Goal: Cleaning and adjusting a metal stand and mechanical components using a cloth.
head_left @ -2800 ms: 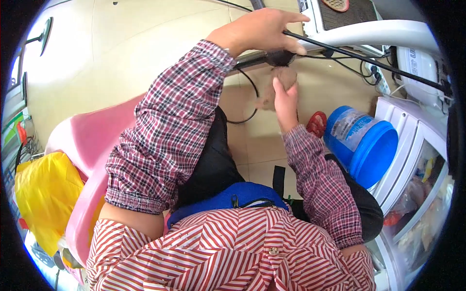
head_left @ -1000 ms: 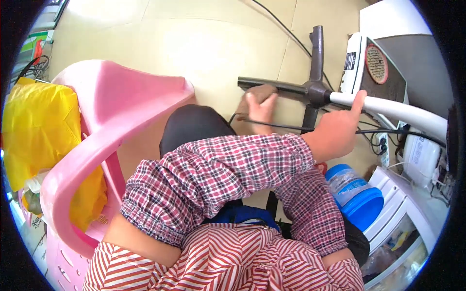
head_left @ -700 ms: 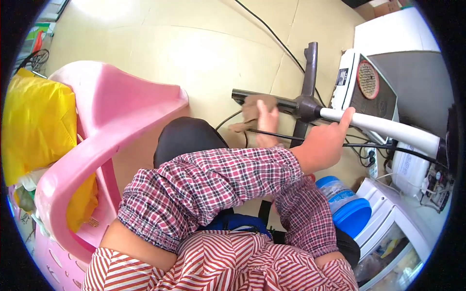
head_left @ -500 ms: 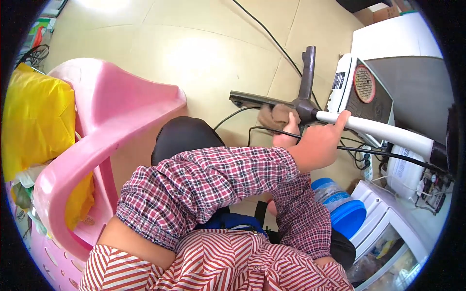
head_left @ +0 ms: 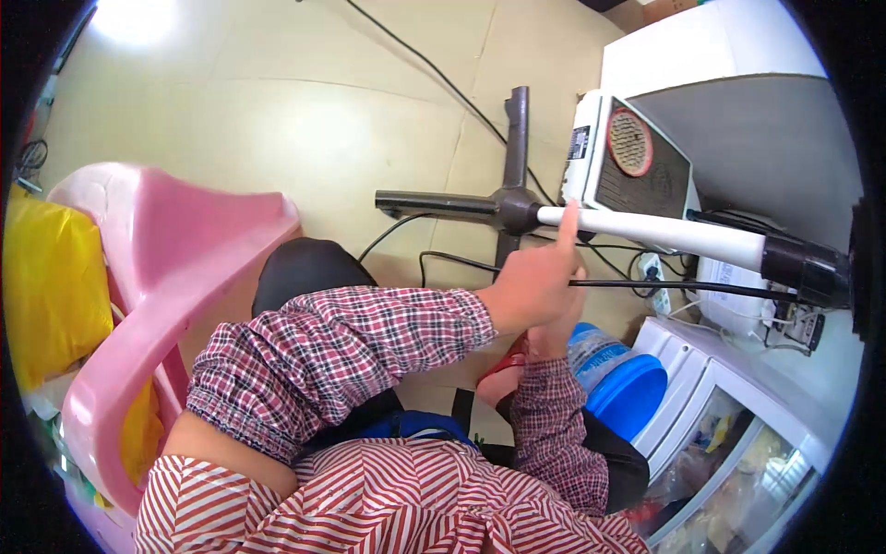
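A stand with a dark cross-shaped base point(head_left: 519, 209) and a white pole point(head_left: 646, 227) is in front of me. My left hand point(head_left: 528, 288) is beside the pole's lower end, its index finger stretched out against it and its other fingers curled. A black cord point(head_left: 683, 287) runs into that hand and comes out on the other side, so the hand appears closed around it. Just behind and below, my right hand point(head_left: 552, 334) is partly covered by the left; its fingers are mostly hidden. No cloth shows now. Plaid sleeve covers point(head_left: 369, 337) are on both forearms.
A pink plastic chair point(head_left: 138, 305) with a yellow bag point(head_left: 55, 286) stands at the left. At the right are a white device with a dark panel point(head_left: 637, 152), a power strip point(head_left: 655, 282), a blue-lidded tub point(head_left: 628, 397) and a white drawer unit point(head_left: 692, 388). Cords cross the tiled floor.
The view has shifted, so the scene sits further left. My right hand has drawn back from the base to below my left hand. The brown cloth it held is out of sight.
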Available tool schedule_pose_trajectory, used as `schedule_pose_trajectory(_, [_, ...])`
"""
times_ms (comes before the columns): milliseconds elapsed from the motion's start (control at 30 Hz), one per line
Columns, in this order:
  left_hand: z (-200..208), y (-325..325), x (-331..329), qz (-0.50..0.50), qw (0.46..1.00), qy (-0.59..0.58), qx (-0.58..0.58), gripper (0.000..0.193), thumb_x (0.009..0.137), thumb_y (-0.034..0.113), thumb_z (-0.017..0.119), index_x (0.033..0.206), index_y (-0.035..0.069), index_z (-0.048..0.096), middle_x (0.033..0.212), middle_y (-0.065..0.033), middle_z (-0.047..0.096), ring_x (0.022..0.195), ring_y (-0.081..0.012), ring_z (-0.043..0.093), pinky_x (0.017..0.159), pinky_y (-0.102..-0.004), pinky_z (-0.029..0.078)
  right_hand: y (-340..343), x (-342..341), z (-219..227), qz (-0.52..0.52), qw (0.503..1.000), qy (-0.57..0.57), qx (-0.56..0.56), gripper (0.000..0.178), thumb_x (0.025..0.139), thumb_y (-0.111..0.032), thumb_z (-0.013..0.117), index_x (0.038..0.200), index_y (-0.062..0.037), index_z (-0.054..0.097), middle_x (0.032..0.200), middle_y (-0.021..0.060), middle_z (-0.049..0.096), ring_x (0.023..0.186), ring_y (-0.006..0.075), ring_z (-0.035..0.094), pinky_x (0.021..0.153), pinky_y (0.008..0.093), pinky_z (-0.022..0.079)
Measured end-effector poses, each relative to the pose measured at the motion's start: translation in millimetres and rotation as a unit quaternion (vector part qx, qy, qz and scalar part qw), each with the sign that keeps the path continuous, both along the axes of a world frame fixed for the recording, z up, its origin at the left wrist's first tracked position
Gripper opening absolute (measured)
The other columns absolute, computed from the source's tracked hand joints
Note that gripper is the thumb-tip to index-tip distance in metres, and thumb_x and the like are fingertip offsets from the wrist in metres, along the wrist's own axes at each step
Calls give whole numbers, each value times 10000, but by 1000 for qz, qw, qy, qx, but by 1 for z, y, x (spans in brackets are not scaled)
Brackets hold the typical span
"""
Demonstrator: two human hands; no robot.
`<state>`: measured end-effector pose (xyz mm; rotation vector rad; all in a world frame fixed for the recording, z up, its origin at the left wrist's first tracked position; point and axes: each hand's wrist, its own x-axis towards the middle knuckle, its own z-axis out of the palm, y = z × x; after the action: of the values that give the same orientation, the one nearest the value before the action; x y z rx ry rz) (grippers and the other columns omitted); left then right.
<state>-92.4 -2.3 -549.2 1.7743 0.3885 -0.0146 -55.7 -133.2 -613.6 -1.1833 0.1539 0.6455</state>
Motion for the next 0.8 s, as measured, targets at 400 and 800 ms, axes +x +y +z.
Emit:
schedule_pose_trajectory(400, [-3, 42, 13, -36, 998, 37, 35, 880, 756, 143, 649, 1418, -32, 97, 770, -129, 604, 716, -298, 609, 656, -375, 485, -76, 48, 89, -122, 969, -69, -202, 344, 910, -222, 565, 1154, 20, 559, 1123, 99, 597, 1002, 192, 583, 877, 318, 457])
schedule_pose_trajectory(800, [11, 67, 7, -107, 990, 46, 86, 284, 823, 178, 618, 1031, -14, 607, 812, -168, 626, 743, -272, 603, 687, -344, 476, -106, 47, 190, -275, 938, -206, -43, 429, 938, -332, 505, 1198, 9, 506, 1164, 132, 580, 1073, 247, 549, 940, 394, 417])
